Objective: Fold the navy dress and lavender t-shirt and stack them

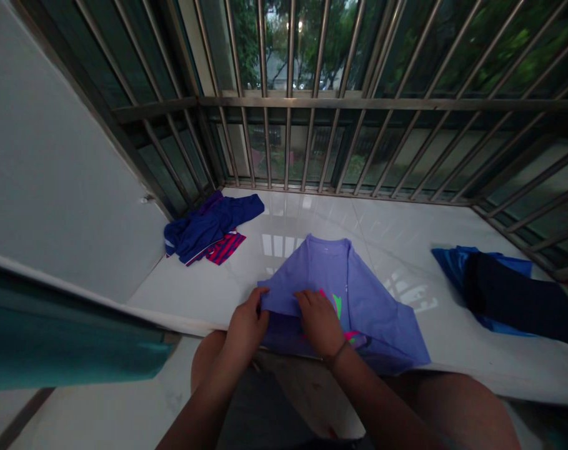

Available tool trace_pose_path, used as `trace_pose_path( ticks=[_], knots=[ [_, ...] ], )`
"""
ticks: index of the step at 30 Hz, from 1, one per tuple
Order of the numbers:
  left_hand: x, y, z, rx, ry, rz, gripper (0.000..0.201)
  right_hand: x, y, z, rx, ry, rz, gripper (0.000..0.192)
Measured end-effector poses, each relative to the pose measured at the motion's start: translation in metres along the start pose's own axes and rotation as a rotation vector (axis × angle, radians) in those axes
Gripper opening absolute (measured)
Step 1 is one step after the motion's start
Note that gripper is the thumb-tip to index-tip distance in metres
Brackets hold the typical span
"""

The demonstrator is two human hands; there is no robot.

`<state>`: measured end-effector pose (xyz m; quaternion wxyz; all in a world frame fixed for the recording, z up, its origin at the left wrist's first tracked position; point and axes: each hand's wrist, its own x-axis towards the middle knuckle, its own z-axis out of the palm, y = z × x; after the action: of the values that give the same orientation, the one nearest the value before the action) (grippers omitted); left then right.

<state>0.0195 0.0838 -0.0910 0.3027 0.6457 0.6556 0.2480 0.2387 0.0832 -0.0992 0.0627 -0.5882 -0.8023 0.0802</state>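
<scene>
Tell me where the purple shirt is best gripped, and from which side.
Probably at the folded near-left edge of the purple shirt, coming from the near side, where the left hand pinches the fold and the right hand presses flat on it. That edge lies doubled at the ledge lip, close to the person.

A lavender cotton T-shirt (353,294) lies on the white glossy stone ledge (312,219), at its near edge. The left hand (247,325) and right hand (320,322) rest side by side on the shirt's near left part. A crumpled navy and striped garment heap (209,230) lies far left. A blue and dark cloth pile (503,287) lies right. Metal window bars (340,100) stand behind the ledge.
</scene>
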Motion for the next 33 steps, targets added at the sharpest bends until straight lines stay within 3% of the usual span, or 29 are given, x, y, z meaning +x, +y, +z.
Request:
trace_pose_path(
  ticks=[5, 8, 10, 13, 16, 18, 22, 26, 33],
  knots=[
    [-0.004, -0.018, 0.001, 0.127, -0.19, 0.155, 0.04, -0.011, 0.021, -0.008, -0.031, -0.012, 0.134, 0.055],
    [-0.006, -0.022, 0.0, 0.167, -0.255, 0.172, 0.035, -0.021, 0.028, -0.006, 0.053, -0.055, 0.151, 0.054],
    [-0.003, -0.021, -0.002, 0.18, -0.259, 0.159, 0.031, -0.026, 0.031, -0.005, 0.136, -0.056, 0.105, 0.045],
    [0.007, -0.016, -0.003, 0.216, -0.125, 0.219, 0.023, -0.02, 0.037, -0.011, 0.225, 0.011, 0.048, 0.042],
    [0.025, -0.007, -0.001, 0.276, 0.049, 0.325, 0.027, 0.01, 0.047, -0.022, 0.227, 0.093, 0.095, 0.041],
    [0.039, -0.004, 0.002, 0.339, 0.098, 0.34, 0.024, 0.042, 0.056, -0.027, 0.18, 0.09, 0.186, 0.039],
    [0.065, -0.008, 0.009, 0.447, 0.063, 0.23, 0.039, 0.116, 0.071, -0.029, 0.109, 0.045, 0.336, 0.04],
    [0.08, -0.024, 0.008, 0.381, -0.025, 0.183, 0.017, 0.173, 0.079, -0.022, 0.105, 0.011, 0.381, 0.044],
    [0.082, -0.046, 0.004, 0.294, 0.033, 0.153, 0.028, 0.221, 0.091, -0.01, 0.106, 0.006, 0.458, 0.037]
  ],
)
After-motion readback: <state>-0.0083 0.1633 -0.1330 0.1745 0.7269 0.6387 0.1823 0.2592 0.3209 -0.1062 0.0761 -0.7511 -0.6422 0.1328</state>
